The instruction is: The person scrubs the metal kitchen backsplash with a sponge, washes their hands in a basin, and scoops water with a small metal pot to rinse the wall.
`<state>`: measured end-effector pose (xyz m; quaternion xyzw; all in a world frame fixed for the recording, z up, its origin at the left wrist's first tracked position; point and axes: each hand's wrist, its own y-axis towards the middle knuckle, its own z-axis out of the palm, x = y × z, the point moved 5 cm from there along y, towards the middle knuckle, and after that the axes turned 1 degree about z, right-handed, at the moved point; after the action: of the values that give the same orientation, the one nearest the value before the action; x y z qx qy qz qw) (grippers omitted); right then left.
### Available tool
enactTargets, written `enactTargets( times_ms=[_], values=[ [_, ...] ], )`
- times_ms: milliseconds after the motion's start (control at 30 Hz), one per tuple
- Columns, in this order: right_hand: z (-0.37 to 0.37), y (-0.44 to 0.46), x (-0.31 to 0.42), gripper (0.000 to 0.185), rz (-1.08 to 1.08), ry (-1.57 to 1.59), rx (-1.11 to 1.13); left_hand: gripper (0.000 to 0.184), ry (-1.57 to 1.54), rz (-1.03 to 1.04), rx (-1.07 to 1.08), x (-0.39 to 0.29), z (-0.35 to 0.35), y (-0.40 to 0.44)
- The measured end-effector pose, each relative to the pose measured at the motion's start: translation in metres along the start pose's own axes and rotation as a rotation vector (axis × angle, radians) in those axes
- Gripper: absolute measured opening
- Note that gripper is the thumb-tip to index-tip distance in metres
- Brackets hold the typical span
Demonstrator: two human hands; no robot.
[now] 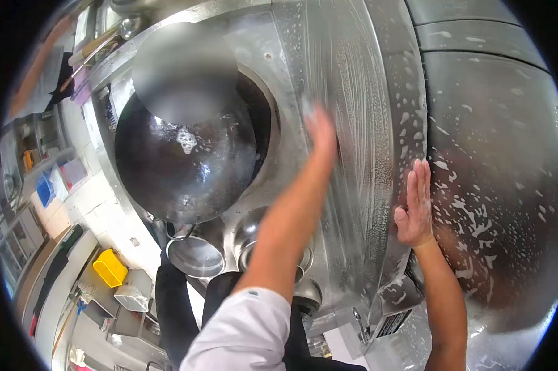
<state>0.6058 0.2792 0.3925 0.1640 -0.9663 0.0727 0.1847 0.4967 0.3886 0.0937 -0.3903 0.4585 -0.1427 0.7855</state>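
Note:
My left hand (321,133) is smeared by motion over the wet, soapy steel surface (359,123) right of the wok. A pale blur shows at its fingertips, and I cannot make out whether it holds anything. Flat against the foam-spotted steel panel (489,185), near its left edge, rests my right hand (417,207), fingers stretched out and thumb apart, holding nothing. A large dark wok (186,167) with a patch of foam inside sits in the round stove opening left of my left hand. A grey blurred disc covers the wok's upper part.
Metal bowls (195,256) stand below the wok, near my legs. A faucet (359,324) is at the bottom. Tiled floor, shelves, a yellow container (110,268) and a clear bin (134,290) lie to the left. A partly visible person (41,68) is at the upper left.

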Motion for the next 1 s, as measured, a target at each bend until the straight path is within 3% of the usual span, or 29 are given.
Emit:
enactTargets(
  times_ms=[33,100,133,167,233,267,333,433,533,600,633,700,733,800,833,867,900,1000],
  values=[
    [0.001,0.001,-0.001,0.070,0.003,-0.001,0.006,0.077,0.004,-0.170,-0.005,0.083,-0.041,-0.052],
    [-0.002,0.006,0.002,0.069,-0.003,-0.026,0.000,0.076,0.359,-0.427,-0.093,0.156,-0.103,-0.211],
    [-0.002,0.006,0.005,0.068,-0.006,-0.039,0.008,0.067,0.386,-0.677,0.014,0.198,-0.132,-0.282],
    [-0.002,0.006,0.005,0.068,-0.028,-0.065,-0.005,0.059,0.330,-0.607,0.193,0.207,-0.147,-0.337],
    [-0.004,0.007,0.005,0.066,-0.055,-0.095,-0.026,0.054,0.294,-0.708,0.176,0.164,-0.174,-0.384],
    [-0.004,0.007,0.007,0.064,-0.063,-0.121,-0.035,0.056,0.270,-0.671,0.234,0.159,-0.191,-0.383],
    [-0.003,0.007,0.007,0.061,-0.076,-0.116,-0.078,0.055,0.552,-0.367,0.316,0.065,-0.219,-0.351],
    [0.000,0.007,0.004,0.059,-0.085,-0.068,-0.152,0.030,0.702,0.011,0.074,-0.017,-0.335,-0.309],
    [0.003,-0.002,0.000,0.056,0.009,-0.033,-0.185,0.054,0.641,0.094,-0.373,-0.067,-0.459,-0.271],
    [0.008,-0.008,0.013,0.056,0.200,-0.081,-0.239,0.064,0.621,0.064,-0.424,-0.075,-0.514,-0.243],
    [0.017,-0.019,0.014,0.060,0.229,-0.162,-0.271,0.064,0.632,0.075,-0.386,-0.064,-0.543,-0.226],
    [0.033,-0.042,0.034,0.064,0.273,-0.256,-0.314,0.064,0.976,0.185,-0.239,-0.042,-0.582,-0.206],
    [0.039,-0.049,0.052,0.059,0.341,-0.317,-0.302,0.064,0.984,0.196,-0.214,-0.045,-0.575,-0.216],
    [0.026,-0.085,0.081,0.056,0.435,-0.385,-0.312,0.062,1.329,0.456,-0.108,-0.069,-0.538,-0.243],
    [0.020,-0.109,0.099,0.056,0.520,-0.306,-0.188,0.053,1.311,0.636,0.019,-0.069,-0.523,-0.258],
    [0.019,-0.133,0.117,0.056,0.596,-0.219,-0.060,0.047,1.264,0.656,0.171,-0.065,-0.509,-0.271],
    [0.012,-0.158,0.130,0.055,0.596,-0.260,-0.079,0.045,1.240,0.769,0.244,-0.056,-0.495,-0.285],
    [-0.006,-0.237,0.143,0.065,0.553,-0.510,-0.164,0.067,1.199,0.913,0.688,-0.020,-0.467,-0.326]
  ],
)
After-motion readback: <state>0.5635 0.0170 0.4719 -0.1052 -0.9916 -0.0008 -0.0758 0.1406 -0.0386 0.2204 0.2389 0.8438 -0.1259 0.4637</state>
